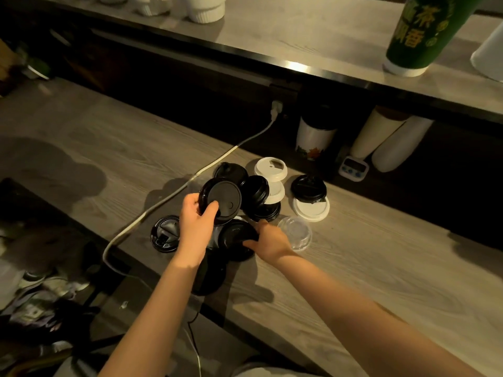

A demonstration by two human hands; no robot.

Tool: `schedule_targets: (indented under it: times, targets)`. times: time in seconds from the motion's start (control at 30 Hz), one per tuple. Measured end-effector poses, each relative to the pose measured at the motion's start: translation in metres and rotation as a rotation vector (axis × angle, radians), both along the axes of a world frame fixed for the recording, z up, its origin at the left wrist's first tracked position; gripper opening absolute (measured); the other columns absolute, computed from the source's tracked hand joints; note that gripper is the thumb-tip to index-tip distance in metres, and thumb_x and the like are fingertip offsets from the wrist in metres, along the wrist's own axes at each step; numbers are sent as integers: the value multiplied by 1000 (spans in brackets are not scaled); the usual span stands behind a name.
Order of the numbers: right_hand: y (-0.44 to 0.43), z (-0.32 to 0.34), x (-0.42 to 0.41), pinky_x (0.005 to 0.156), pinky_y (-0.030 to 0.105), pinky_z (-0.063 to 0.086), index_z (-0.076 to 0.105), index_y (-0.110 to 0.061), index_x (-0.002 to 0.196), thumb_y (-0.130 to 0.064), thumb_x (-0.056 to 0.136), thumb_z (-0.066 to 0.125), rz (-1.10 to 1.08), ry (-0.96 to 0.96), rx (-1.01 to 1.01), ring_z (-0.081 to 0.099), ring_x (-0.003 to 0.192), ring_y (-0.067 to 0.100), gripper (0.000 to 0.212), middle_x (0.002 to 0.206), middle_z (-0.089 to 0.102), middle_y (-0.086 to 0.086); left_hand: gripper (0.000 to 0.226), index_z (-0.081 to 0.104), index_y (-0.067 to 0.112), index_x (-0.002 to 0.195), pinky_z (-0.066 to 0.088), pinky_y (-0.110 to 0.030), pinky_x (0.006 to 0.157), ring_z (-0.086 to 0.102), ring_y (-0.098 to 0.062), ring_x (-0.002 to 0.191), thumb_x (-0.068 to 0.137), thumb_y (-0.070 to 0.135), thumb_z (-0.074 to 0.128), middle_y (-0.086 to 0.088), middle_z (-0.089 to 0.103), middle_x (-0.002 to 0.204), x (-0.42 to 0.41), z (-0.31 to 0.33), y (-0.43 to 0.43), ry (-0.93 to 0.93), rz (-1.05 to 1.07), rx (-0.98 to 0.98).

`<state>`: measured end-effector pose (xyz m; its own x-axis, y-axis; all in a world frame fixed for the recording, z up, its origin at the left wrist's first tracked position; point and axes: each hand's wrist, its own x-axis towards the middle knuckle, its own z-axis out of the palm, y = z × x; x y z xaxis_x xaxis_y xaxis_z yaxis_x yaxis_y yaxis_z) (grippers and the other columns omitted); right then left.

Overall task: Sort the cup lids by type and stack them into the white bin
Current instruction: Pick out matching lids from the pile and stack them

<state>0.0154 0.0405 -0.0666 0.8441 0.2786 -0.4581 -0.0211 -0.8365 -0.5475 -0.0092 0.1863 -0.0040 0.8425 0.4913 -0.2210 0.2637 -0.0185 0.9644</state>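
Your left hand (194,224) holds a flat black lid (221,200) above the grey wood table (381,268), grip pinching its near rim, thumb on the face, disc tilted towards you. Your right hand (269,239) pinches the right edge of a second black lid (234,236) low in the pile, just beside a clear lid (296,232). Farther off stand white lids (270,165); right of them a black sip lid (308,187) rests on a white flat lid (311,213) (a white cable (163,202) trails past, left).
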Motion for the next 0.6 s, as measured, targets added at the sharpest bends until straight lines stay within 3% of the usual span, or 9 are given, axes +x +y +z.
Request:
schedule_targets:
  times: [0.1, 0.17, 0.23, 0.33, 0.43, 0.53, 0.6]
  targets:
    - [-12, 9, -3, 73, 30, 43, 50, -9, 112, -31, 86, 66, -49, 20, 85, 60, 100, 28, 37, 104, 64, 10, 17, 46, 13, 103, 48, -27, 78, 61, -16, 90, 90, 7, 56, -1, 61, 95, 5, -2, -3, 2, 12, 16]
    - [-26, 16, -5, 73, 33, 48, 51, -14, 104, -28, 85, 68, -104, 26, 184, 63, 91, 26, 29, 90, 62, 3, 19, 45, 14, 103, 49, -30, 82, 61, -18, 94, 90, 7, 56, -3, 61, 98, 9, -1, -7, 5, 3, 37]
    - [-43, 27, -5, 73, 39, 55, 51, -19, 92, -19, 83, 70, -245, 90, 388, 67, 75, 24, 21, 78, 59, 0, 23, 45, 17, 106, 48, -33, 90, 59, -20, 102, 90, 6, 57, -6, 60, 108, 12, -1, -10, 13, -6, 36]
    - [-67, 48, 3, 61, 31, 54, 50, -18, 84, -7, 83, 69, -433, 170, 747, 61, 57, 16, 22, 74, 59, 4, 27, 45, 18, 112, 46, -39, 98, 57, -21, 110, 90, 8, 58, -9, 58, 120, 15, -2, -22, 41, -55, 15]
    - [-75, 63, 9, 52, 20, 52, 53, -14, 88, -6, 84, 67, -479, 135, 850, 60, 51, 7, 17, 73, 60, 4, 25, 46, 19, 116, 47, -39, 91, 57, -18, 103, 93, 11, 53, -6, 59, 116, 14, 4, -44, 49, -111, -119]
    - [-76, 69, 7, 51, 19, 52, 56, -9, 104, -9, 86, 66, -514, 128, 855, 61, 52, 7, 21, 73, 60, 4, 18, 46, 18, 115, 49, -32, 76, 58, -16, 97, 98, 20, 43, -3, 59, 109, 9, 14, -66, 55, -148, -332]
    - [-78, 69, 5, 54, 20, 53, 57, -9, 112, -12, 87, 66, -519, 122, 832, 61, 57, 11, 27, 76, 59, 3, 20, 46, 20, 118, 48, -34, 84, 58, -15, 102, 99, 24, 41, -2, 58, 113, 3, 15, -75, 61, -216, -352]
